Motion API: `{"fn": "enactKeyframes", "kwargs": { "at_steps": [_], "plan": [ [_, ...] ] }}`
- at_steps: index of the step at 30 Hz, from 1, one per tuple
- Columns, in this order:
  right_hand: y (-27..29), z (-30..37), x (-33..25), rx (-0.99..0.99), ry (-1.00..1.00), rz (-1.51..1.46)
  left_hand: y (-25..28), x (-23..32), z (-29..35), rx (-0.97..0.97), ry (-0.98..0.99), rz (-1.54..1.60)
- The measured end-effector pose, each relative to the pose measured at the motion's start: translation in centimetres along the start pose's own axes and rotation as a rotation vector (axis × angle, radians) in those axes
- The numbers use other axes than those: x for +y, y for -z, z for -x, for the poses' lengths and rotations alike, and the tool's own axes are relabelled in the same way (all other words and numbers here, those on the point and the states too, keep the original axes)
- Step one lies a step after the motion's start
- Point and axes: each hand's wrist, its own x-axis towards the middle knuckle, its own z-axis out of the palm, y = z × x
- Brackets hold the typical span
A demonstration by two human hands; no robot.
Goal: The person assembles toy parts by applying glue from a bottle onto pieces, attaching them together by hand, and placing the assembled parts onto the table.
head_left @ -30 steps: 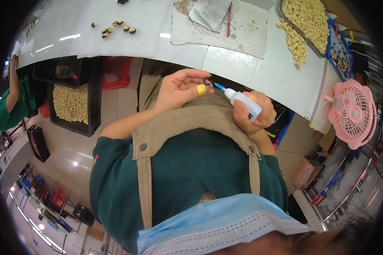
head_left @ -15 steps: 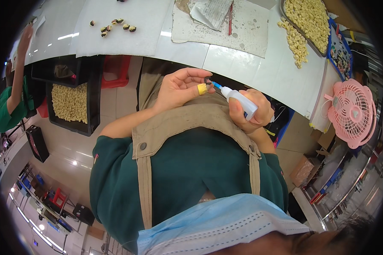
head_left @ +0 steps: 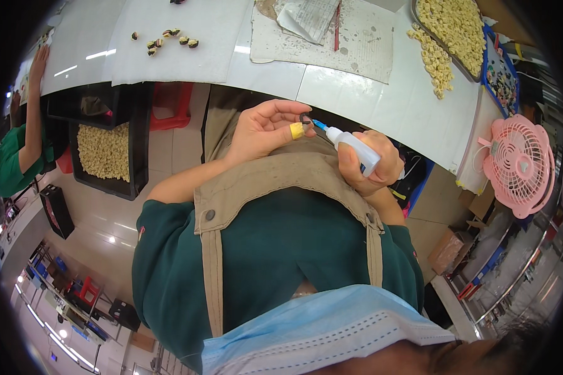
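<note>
In front of my chest, just off the table's near edge, my left hand [head_left: 270,128] pinches a small dark curved piece [head_left: 304,117] between thumb and fingertips. Yellow tape [head_left: 297,130] is wrapped round that thumb. My right hand [head_left: 376,161] grips a translucent white squeeze bottle [head_left: 358,152], tilted so its blue nozzle tip [head_left: 319,124] points left and up. The tip is at the dark piece; whether it touches cannot be made out. What the bottle holds is hidden.
Several small dark-and-cream pieces [head_left: 167,39] lie on the white table [head_left: 331,86]. A tray of pale yellow pieces [head_left: 451,28], a blue tray [head_left: 502,75] and a pink fan [head_left: 519,165] stand at right. Left are a black bin [head_left: 141,177] and a co-worker's arm [head_left: 32,131].
My hands, the bottle and the dark piece stay almost where they were. At the far left, the co-worker's arm and hand have shifted slightly.
</note>
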Motion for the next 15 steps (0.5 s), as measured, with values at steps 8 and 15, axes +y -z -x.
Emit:
{"fn": "enactKeyframes", "kwargs": {
  "at_steps": [8, 15],
  "plan": [
    [0.51, 0.12, -0.12, -0.004, 0.005, 0.002, 0.03, -0.19, 0.01, 0.02, -0.022, 0.009],
    [0.51, 0.05, -0.37, -0.019, 0.017, 0.02, 0.15, -0.38, -0.02, 0.008, -0.067, 0.009]
  ]
}}
